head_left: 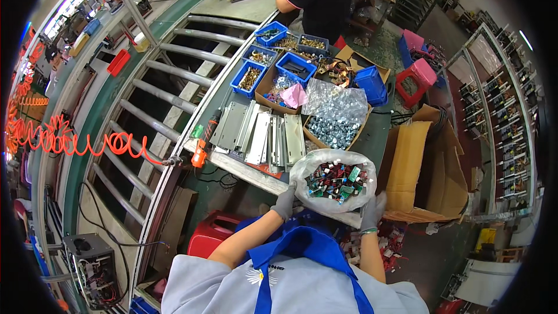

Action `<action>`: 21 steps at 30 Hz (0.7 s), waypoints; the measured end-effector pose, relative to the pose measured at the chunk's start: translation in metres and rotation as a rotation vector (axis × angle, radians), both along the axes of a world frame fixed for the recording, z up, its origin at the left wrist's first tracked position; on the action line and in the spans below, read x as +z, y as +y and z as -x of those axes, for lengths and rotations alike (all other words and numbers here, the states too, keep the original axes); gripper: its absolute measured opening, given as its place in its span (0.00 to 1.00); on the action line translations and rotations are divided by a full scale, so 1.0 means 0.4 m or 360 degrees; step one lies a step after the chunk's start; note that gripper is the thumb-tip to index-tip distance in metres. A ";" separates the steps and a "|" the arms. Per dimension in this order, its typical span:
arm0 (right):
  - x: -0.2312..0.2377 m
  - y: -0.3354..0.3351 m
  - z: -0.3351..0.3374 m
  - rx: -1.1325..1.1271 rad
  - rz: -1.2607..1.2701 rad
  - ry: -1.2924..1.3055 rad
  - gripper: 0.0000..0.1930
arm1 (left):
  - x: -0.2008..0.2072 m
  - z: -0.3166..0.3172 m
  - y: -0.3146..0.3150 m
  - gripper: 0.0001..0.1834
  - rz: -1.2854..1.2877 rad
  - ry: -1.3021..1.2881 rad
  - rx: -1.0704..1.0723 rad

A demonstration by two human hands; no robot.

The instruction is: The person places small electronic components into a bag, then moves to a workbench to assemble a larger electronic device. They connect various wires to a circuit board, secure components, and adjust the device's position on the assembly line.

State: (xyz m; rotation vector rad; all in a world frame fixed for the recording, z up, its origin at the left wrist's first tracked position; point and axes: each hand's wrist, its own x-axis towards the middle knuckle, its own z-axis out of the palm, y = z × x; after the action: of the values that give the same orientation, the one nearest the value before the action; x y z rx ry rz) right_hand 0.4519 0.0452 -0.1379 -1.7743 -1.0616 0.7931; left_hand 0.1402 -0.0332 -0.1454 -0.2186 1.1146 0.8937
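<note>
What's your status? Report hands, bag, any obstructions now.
Left hand, right hand at sides of plastic bag. Bag open, wired circuit boards inside. Nothing over it; cardboard box close right.

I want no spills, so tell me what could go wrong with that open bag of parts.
The bag gapes open over small circuit boards and wires; a tilt might spill them. It overlaps the table edge in this view; if the hands slipped, it could fall. Loose pieces might mix into the box of small metal parts just beyond.
</note>
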 end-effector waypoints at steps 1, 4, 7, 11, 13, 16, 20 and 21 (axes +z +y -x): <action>0.051 0.030 0.022 0.0117 -0.0373 -0.0652 0.27 | 0.022 -0.001 -0.005 0.33 0.0013 0.0067 -0.0042; 0.238 0.139 0.171 0.0625 -0.0419 -0.1344 0.30 | 0.094 -0.015 -0.001 0.27 0.0039 0.0175 -0.0058; 0.197 0.225 0.234 0.1014 -0.0294 -0.1608 0.27 | 0.065 -0.025 0.017 0.26 -0.0242 0.0161 -0.0070; 0.100 0.336 0.240 0.1183 0.0139 -0.1434 0.26 | 0.026 0.007 0.043 0.31 -0.1140 0.1149 -0.0792; 0.039 0.378 0.200 0.1178 0.0199 -0.0595 0.26 | 0.053 0.004 0.062 0.36 -0.1158 0.0993 -0.0823; 0.024 0.418 0.173 0.1193 0.0499 -0.0099 0.22 | -0.021 -0.013 0.092 0.27 -0.0964 0.0693 -0.0702; 0.067 0.421 0.189 0.1184 0.0375 -0.1181 0.17 | -0.082 -0.051 0.082 0.26 -0.0765 0.0003 -0.0204; 0.081 0.399 0.198 0.1105 0.0162 -0.1376 0.19 | -0.093 -0.059 0.073 0.28 -0.0704 -0.0204 -0.0103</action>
State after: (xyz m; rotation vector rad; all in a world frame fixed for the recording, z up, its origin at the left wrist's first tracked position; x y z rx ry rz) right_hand 0.3729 0.2048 -0.1054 -1.8735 -2.3201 0.4406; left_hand 0.1637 -0.0041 -0.1824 0.1230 0.7779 1.0294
